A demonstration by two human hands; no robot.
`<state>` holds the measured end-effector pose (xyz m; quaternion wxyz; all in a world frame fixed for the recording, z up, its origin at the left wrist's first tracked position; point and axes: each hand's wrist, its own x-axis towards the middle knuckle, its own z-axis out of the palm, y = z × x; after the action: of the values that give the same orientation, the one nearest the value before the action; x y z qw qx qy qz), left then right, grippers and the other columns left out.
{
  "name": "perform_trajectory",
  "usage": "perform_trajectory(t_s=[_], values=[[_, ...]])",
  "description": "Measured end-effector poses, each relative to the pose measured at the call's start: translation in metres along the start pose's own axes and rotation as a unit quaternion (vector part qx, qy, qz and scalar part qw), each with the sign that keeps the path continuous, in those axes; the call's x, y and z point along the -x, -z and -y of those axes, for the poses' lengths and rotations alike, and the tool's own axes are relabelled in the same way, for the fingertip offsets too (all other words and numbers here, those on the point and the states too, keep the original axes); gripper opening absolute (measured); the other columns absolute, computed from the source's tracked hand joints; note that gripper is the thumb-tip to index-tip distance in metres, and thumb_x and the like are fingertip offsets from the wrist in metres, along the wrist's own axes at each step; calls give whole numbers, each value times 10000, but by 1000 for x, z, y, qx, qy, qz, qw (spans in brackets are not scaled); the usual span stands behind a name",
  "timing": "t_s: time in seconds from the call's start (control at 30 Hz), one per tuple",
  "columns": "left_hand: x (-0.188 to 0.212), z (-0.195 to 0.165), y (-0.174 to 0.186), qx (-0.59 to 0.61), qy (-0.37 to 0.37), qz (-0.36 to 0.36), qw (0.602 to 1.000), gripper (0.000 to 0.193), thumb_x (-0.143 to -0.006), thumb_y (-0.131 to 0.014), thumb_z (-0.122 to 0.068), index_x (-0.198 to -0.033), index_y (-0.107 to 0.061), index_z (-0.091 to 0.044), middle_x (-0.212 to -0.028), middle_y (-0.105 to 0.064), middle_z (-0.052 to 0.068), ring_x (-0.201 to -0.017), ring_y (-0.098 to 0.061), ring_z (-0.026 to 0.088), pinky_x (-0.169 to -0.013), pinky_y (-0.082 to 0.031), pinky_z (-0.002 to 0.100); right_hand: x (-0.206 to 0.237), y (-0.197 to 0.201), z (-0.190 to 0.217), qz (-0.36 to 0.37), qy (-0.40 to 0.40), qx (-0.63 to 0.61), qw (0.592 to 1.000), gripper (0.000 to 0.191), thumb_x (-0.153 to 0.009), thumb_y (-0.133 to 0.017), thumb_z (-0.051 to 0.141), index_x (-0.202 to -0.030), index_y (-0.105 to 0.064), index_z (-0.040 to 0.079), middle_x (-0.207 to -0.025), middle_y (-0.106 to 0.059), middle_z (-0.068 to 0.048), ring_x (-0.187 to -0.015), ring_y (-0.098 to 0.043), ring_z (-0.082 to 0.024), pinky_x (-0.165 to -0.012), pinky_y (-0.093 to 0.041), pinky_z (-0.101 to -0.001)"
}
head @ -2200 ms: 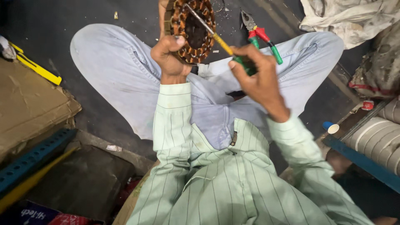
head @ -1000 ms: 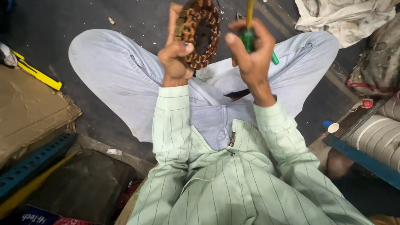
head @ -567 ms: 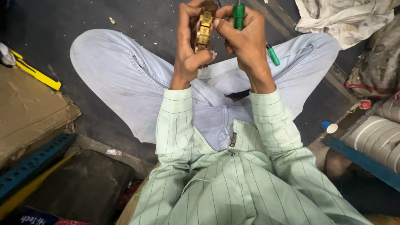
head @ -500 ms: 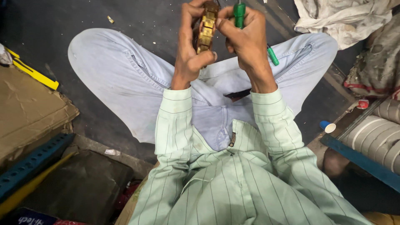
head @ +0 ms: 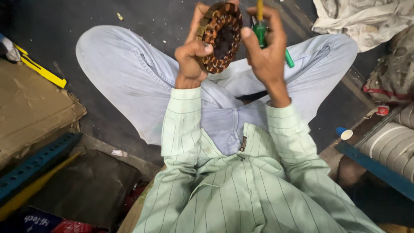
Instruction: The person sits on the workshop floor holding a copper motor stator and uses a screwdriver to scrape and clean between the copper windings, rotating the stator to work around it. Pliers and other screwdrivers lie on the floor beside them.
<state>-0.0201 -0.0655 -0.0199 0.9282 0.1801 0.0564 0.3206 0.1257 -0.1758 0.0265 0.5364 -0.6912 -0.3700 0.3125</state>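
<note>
Copper-wound stator ring, half a second ago turned edge-on between both hands, now shows its open face to the camera again, tilted a little to the right, with the dark bore and the brown coils around it plain to see. The left hand has it by the left rim: the thumb lies across the front of the windings and the fingers are curled shut behind, so the ring hangs in the air above the lap, well clear of the dark floor. The right hand is closed in a fist round the green handle of a screwdriver, its yellow shaft pointing up and out of the top edge of the frame; the thumb reaches over and touches the ring's right rim. Since the blade is no longer laid across the coils as it was two seconds back, my reading is that the ring is being turned over and looked at rather than pried. Green-handled pliers lie half hidden behind the right wrist, on the trouser leg or the floor; which, I cannot tell.
</note>
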Motion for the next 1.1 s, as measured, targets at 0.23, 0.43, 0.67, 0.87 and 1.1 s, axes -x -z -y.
perform_trajectory(t_s=[0.23,0.43,0.67,0.87,1.1], values=[[2,-2,8,56,-11,-13,998,692,-755,-554,-158,-1422,-444,-8,-1347,-590,214,-1204,-639,314,-1053,-572,437,23,59,25,92,126,258,953,155,-1130,-680,125,-1181,-658,-20,-922,-650,-142,-774,-606,-207,-701,-461,-312],[4,-3,7,27,2,-4,1000,844,-741,-565,-185,-1553,-373,-59,-1362,-592,201,-1162,-661,322,-965,-603,458,28,59,32,95,123,273,949,165,-1064,-639,40,-1205,-694,-26,-1004,-696,-153,-845,-670,-253,-749,-501,-326],[2,-8,2,-14,6,-5,1000,675,-748,-573,-180,-1390,-452,-13,-1321,-577,218,-1152,-650,312,-999,-590,449,23,57,53,56,177,440,879,200,-1015,-748,66,-1214,-763,67,-882,-643,-92,-748,-603,-238,-647,-431,-366],[2,-17,-9,2,64,-9,998,708,-694,-568,-192,-1369,-456,-10,-1447,-546,255,-1172,-644,357,-993,-596,474,10,70,54,58,324,518,790,232,-935,-776,89,-1166,-751,97,-844,-601,-34,-687,-584,-198,-582,-415,-333],[4,-17,2,-6,129,51,990,550,-689,-571,-176,-1204,-455,-21,-1401,-546,308,-1196,-633,386,-1044,-576,461,-28,120,51,209,336,533,748,205,-984,-724,152,-1183,-768,135,-847,-595,20,-663,-570,-143,-604,-436,-278]])
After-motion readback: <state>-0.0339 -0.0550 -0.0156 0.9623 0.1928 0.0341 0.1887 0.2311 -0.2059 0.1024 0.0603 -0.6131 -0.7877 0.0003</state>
